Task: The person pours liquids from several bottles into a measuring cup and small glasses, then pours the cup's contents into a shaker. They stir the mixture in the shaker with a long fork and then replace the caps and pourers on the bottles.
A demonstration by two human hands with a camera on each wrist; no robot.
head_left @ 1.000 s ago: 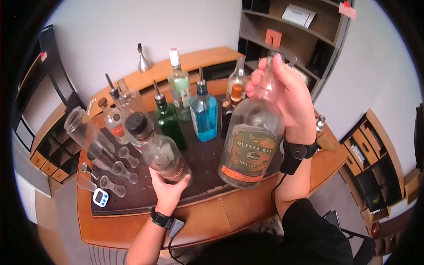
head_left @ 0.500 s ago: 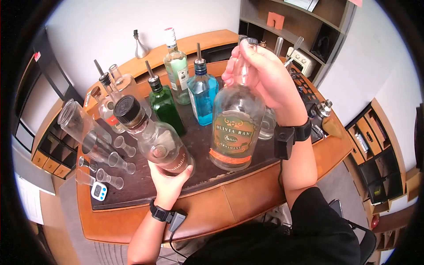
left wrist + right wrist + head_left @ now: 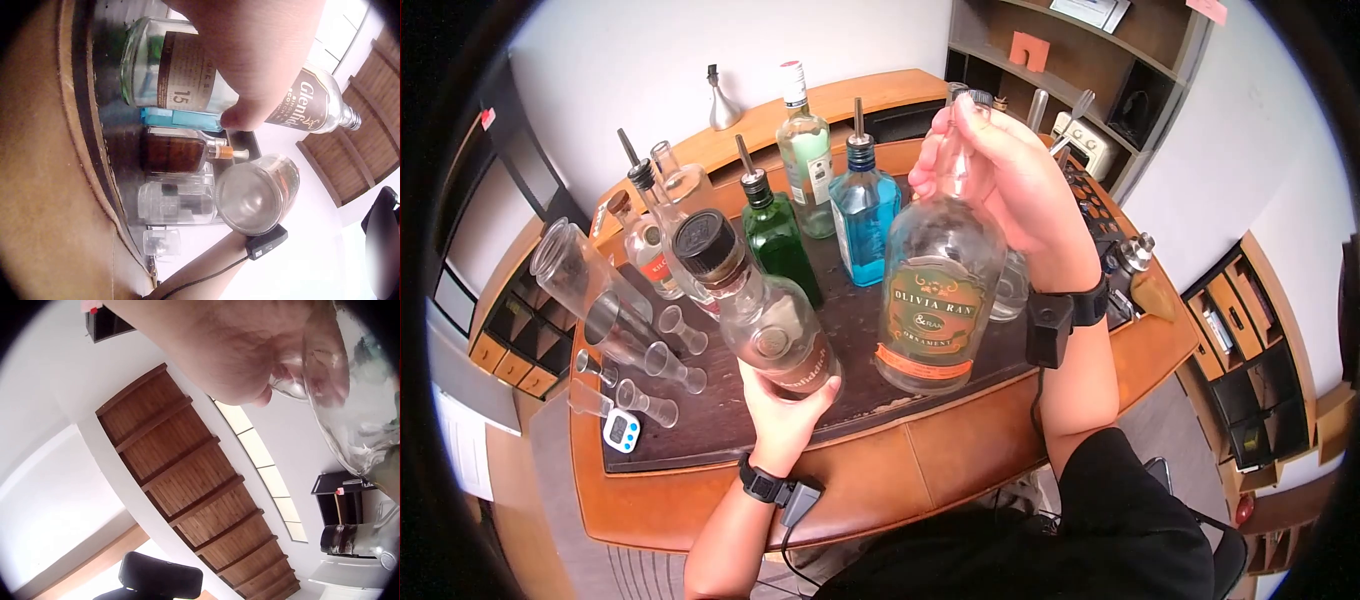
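My left hand (image 3: 788, 420) grips the lower body of a clear whisky bottle (image 3: 775, 335) with a black cap, near the table's front. In the left wrist view, the thumb lies across this bottle (image 3: 187, 69), which has a brown label reading 15. My right hand (image 3: 1015, 185) holds a large clear bottle (image 3: 930, 320) by its neck, fingers wrapped just under the dark cap. Its green and orange label reads Olivia Ran and faces me. The left wrist view shows the round base of this raised bottle (image 3: 250, 199) from below.
Behind stand a green bottle (image 3: 778, 240) and a blue bottle (image 3: 865, 225) with pourers, and a pale green bottle (image 3: 805, 165). Left are tall glasses (image 3: 615, 325), several small jiggers (image 3: 675, 365) and a white timer (image 3: 621, 431). Bar tools (image 3: 1135, 250) lie at the right.
My right hand has brought the large bottle leftward, so it now covers the orange-capped bottle behind. The head view has shifted slightly; the left hand keeps its grip on the whisky bottle.
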